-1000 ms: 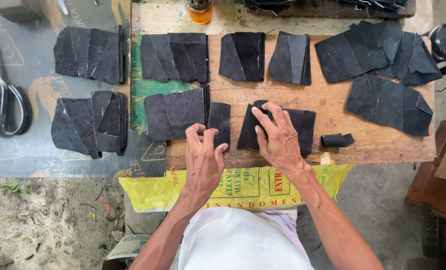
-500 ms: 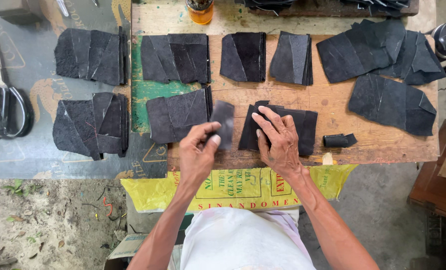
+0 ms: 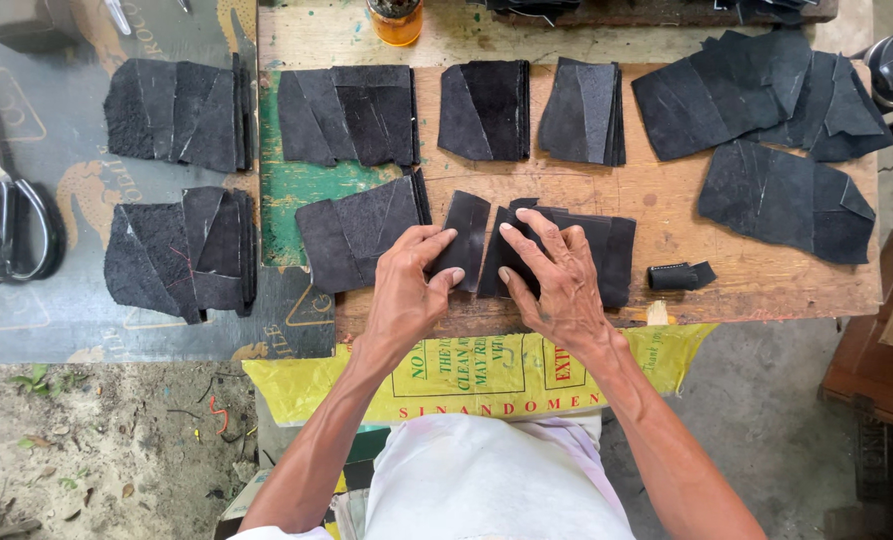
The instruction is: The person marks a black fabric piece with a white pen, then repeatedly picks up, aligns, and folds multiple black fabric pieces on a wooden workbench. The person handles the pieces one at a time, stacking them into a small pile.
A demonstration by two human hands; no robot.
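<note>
The left hand (image 3: 406, 290) pinches a single black leather piece (image 3: 464, 240); the right hand (image 3: 556, 280) presses flat, fingers spread, on the stack (image 3: 611, 255) just right, near the wooden worktop (image 3: 766, 285) edge.

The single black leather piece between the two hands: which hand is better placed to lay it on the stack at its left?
Left, probably. The left hand already pinches the single black leather piece and lies next to the flat black leather stack. The right hand presses down on another black leather pile, farther away.
</note>
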